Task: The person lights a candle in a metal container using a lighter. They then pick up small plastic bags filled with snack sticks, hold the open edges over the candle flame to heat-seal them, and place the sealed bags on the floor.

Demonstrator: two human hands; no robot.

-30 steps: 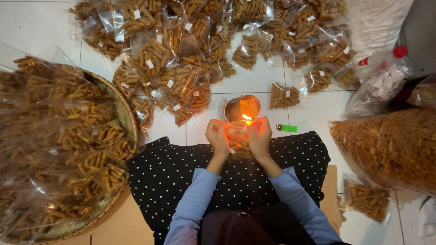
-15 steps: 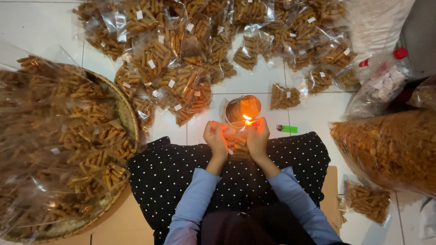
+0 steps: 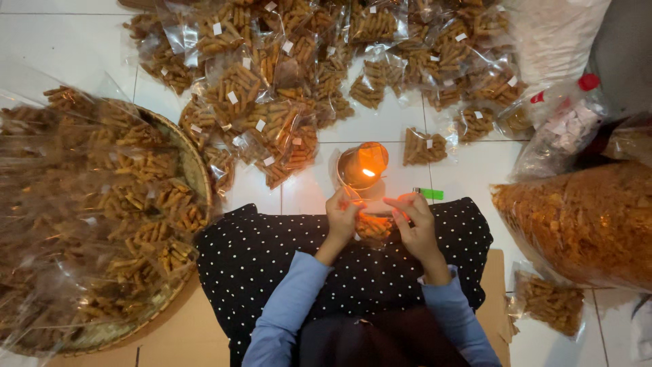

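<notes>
Small clear snack bag (image 3: 373,225), filled with brown sticks, held upright between both hands, top edge just beside candle flame (image 3: 367,172).

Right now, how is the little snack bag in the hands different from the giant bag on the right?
The small snack bag is held up between the left hand and the right hand, close to a flame; the giant bag lies on the floor, touched by neither hand. The small snack bag holds a handful; the giant bag bulges full. Both are clear plastic with orange-brown snacks inside.

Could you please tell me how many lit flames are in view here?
1: the flame burns inside a glass holder on the floor tiles, just beyond both hands; none other shows.
</notes>
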